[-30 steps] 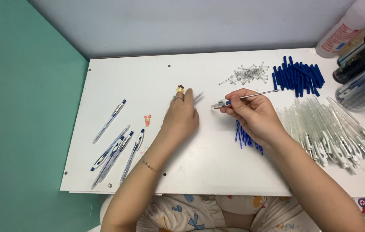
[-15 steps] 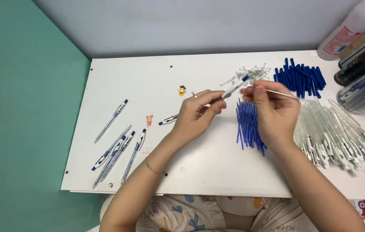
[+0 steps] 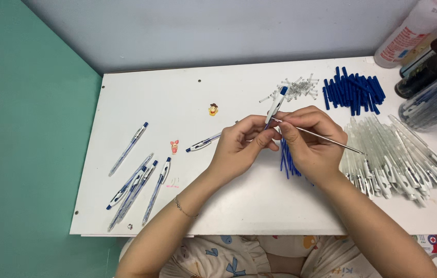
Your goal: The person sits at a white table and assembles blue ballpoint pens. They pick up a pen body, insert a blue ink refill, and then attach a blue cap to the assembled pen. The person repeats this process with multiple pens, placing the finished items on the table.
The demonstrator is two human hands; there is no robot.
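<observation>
Over the tabletop (image 3: 177, 92), both hands meet at a pen part.

Head view: the left hand (image 3: 241, 149) has its fingers pinched on a clear pen barrel (image 3: 276, 104) with a blue tip, tilted up above mid-table. The right hand (image 3: 308, 141) has its fingers closed on a thin refill (image 3: 326, 140), its end at the barrel. Blue refills (image 3: 286, 159) lie under the hands; springs (image 3: 295, 88), blue caps (image 3: 355, 92) and clear barrels (image 3: 398, 159) lie to the right; finished pens (image 3: 136, 185) lie left.

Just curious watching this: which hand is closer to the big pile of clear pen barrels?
The right hand sits just left of the clear barrel pile, almost touching it. The left hand is farther left, beyond the right hand.
</observation>
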